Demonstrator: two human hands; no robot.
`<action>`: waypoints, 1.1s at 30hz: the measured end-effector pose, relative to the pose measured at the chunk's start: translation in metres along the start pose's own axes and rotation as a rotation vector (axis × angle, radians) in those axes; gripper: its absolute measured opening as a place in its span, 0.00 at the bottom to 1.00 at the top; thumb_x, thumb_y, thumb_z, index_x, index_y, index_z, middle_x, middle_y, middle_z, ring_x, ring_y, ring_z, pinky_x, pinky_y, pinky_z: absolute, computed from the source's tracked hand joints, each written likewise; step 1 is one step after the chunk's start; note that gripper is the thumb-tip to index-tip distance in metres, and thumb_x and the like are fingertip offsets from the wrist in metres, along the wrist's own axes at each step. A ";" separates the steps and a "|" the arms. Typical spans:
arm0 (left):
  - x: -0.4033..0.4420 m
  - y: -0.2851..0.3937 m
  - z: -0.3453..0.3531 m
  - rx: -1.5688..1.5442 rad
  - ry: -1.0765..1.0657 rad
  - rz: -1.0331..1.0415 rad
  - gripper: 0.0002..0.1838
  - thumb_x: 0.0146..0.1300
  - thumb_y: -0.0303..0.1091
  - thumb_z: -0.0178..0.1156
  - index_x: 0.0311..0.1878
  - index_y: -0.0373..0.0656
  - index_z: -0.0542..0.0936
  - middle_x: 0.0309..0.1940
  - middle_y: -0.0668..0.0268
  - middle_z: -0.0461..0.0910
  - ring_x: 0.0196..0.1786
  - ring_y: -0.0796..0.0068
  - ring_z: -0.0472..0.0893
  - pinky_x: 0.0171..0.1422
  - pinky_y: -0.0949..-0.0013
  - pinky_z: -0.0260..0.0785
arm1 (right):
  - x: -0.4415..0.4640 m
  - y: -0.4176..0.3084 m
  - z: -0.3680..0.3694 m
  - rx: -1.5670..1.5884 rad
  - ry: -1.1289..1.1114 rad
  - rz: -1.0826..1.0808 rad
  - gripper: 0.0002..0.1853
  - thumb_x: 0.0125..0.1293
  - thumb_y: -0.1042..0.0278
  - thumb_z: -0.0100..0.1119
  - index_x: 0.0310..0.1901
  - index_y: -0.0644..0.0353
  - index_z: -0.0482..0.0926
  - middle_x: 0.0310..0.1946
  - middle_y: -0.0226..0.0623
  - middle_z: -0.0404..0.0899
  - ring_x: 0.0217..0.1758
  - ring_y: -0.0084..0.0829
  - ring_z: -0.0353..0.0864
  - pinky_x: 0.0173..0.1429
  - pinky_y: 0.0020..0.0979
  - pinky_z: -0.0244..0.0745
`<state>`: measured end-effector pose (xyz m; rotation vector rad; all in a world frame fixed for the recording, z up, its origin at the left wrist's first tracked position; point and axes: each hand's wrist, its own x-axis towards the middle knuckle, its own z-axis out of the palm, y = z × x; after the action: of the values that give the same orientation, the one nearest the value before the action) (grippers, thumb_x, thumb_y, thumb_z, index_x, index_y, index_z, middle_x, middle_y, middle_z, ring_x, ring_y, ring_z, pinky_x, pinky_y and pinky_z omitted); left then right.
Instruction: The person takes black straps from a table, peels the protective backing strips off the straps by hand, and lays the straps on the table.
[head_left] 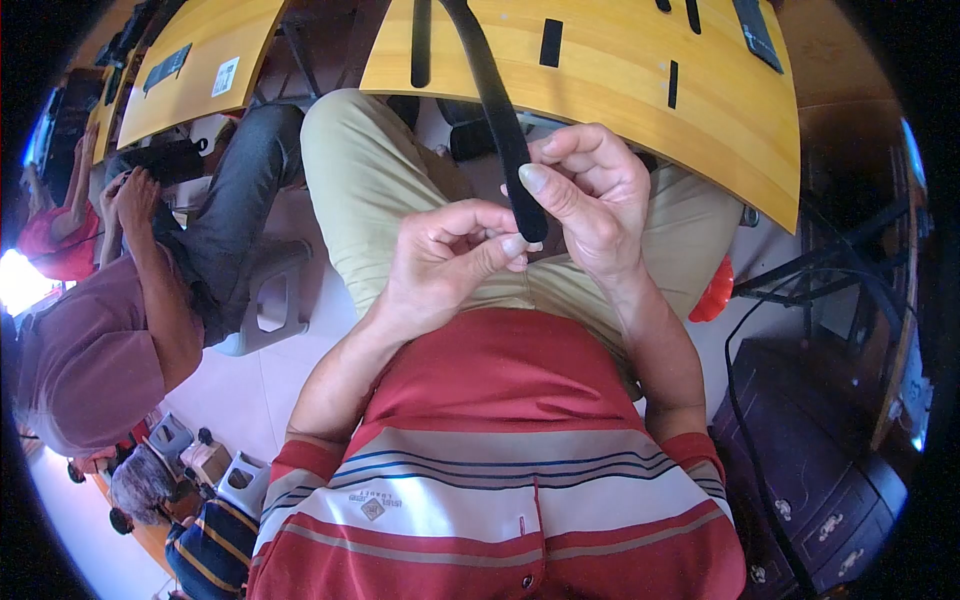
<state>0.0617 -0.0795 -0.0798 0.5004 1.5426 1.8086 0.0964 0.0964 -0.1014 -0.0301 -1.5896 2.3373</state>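
Note:
A long black strap (492, 95) runs from over the table edge down to the lap, its rounded lower end between my two hands. My left hand (455, 255) pinches the strap's lower tip between thumb and index finger. Just right of it, my right hand (597, 195) grips the strap's side a little higher, thumb in front and fingers curled. On the wooden table (620, 75) lie another dark strip (421, 45), a short black piece (550, 43), a narrow black piece (673, 84) and a dark packet (757, 35).
At the left a co-worker (90, 340) sits on a grey stool (270, 315), hands on a black item (175, 160). A second table (200, 60) stands ahead of them. Several people sit at lower left. A dark cabinet (810, 460) and a cable (735, 390) are at the right.

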 end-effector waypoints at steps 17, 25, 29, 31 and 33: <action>-0.001 0.000 0.004 0.067 0.006 0.009 0.07 0.70 0.27 0.56 0.46 0.33 0.77 0.39 0.65 0.81 0.43 0.81 0.80 0.50 0.75 0.75 | -0.011 0.000 -0.002 -0.107 -0.033 -0.054 0.10 0.62 0.75 0.67 0.43 0.67 0.78 0.27 0.33 0.81 0.28 0.16 0.78 0.29 0.18 0.71; -0.002 -0.010 0.017 0.022 0.099 0.116 0.07 0.71 0.27 0.55 0.46 0.34 0.75 0.38 0.66 0.80 0.41 0.81 0.80 0.48 0.75 0.75 | -0.016 0.005 0.005 -0.045 0.080 -0.062 0.09 0.63 0.74 0.67 0.41 0.66 0.78 0.25 0.31 0.80 0.25 0.15 0.76 0.27 0.17 0.70; -0.001 -0.015 0.022 0.062 0.147 0.143 0.06 0.71 0.28 0.55 0.45 0.34 0.75 0.37 0.66 0.80 0.40 0.82 0.80 0.45 0.74 0.76 | -0.018 0.008 0.004 -0.086 0.109 -0.056 0.08 0.63 0.74 0.66 0.41 0.65 0.79 0.25 0.29 0.80 0.25 0.14 0.76 0.28 0.17 0.70; 0.000 -0.015 0.021 0.084 0.159 0.138 0.06 0.71 0.27 0.56 0.44 0.34 0.75 0.36 0.65 0.81 0.39 0.82 0.81 0.44 0.74 0.76 | -0.017 0.003 0.005 -0.101 0.113 -0.025 0.07 0.63 0.74 0.67 0.40 0.65 0.79 0.27 0.31 0.80 0.26 0.17 0.78 0.29 0.20 0.72; 0.001 -0.017 0.018 0.112 0.163 0.129 0.06 0.70 0.27 0.56 0.43 0.34 0.75 0.35 0.65 0.81 0.38 0.81 0.81 0.43 0.75 0.75 | -0.013 -0.003 0.004 -0.300 0.060 -0.173 0.08 0.61 0.74 0.67 0.39 0.65 0.80 0.30 0.34 0.80 0.28 0.22 0.79 0.31 0.22 0.74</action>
<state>0.0777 -0.0659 -0.0922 0.5265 1.7659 1.9077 0.1086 0.0901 -0.0993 -0.0276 -1.8199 1.9364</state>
